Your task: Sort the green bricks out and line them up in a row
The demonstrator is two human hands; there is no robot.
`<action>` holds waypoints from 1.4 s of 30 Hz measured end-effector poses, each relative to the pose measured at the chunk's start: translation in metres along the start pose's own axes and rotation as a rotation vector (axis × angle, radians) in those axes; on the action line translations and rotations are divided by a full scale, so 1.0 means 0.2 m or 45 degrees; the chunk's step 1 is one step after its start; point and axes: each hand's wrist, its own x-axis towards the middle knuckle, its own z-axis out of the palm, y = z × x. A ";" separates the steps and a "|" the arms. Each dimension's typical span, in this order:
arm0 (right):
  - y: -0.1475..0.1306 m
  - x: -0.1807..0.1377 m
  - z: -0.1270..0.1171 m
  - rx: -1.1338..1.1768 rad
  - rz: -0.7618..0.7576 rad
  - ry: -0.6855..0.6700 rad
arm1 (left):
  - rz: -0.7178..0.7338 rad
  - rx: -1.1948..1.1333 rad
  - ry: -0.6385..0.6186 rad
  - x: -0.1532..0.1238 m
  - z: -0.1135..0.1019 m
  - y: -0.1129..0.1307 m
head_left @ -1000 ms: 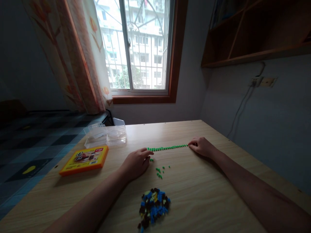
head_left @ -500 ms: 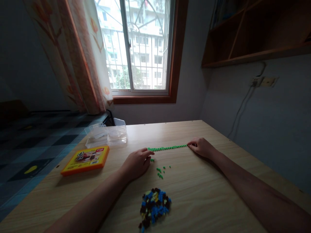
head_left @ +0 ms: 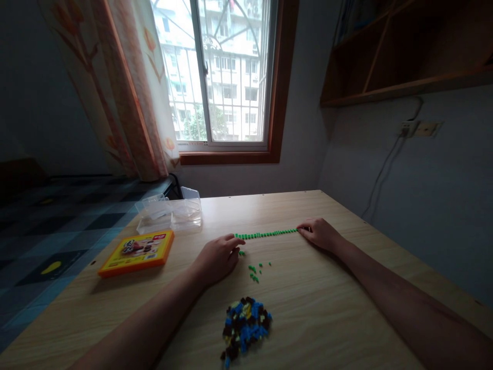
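A long row of small green bricks (head_left: 266, 234) lies across the wooden table (head_left: 331, 318). My left hand (head_left: 217, 257) rests at the row's left end, fingers curled, a fingertip touching the end brick. At the right end, my right hand (head_left: 319, 232) has its fingertips pressed together against the last brick. Several loose green bricks (head_left: 254, 271) lie just below the row. A pile of blue, brown and yellow bricks (head_left: 245, 326) sits nearer to me.
An orange-yellow box (head_left: 136, 252) lies at the left of the table. Behind it stand clear plastic containers (head_left: 170, 214). A window, a curtain and a wall shelf are beyond the table's far edge. A wall runs along the right side.
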 end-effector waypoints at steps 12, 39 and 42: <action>-0.01 -0.01 0.00 0.063 0.030 0.070 | 0.003 -0.042 0.022 0.00 0.01 -0.01; -0.66 -0.07 0.13 0.223 -0.380 -0.260 | -0.109 -0.380 0.159 0.02 0.01 -0.03; -0.69 -0.05 0.14 0.227 -0.376 -0.293 | -0.105 -0.405 0.163 0.02 0.01 -0.04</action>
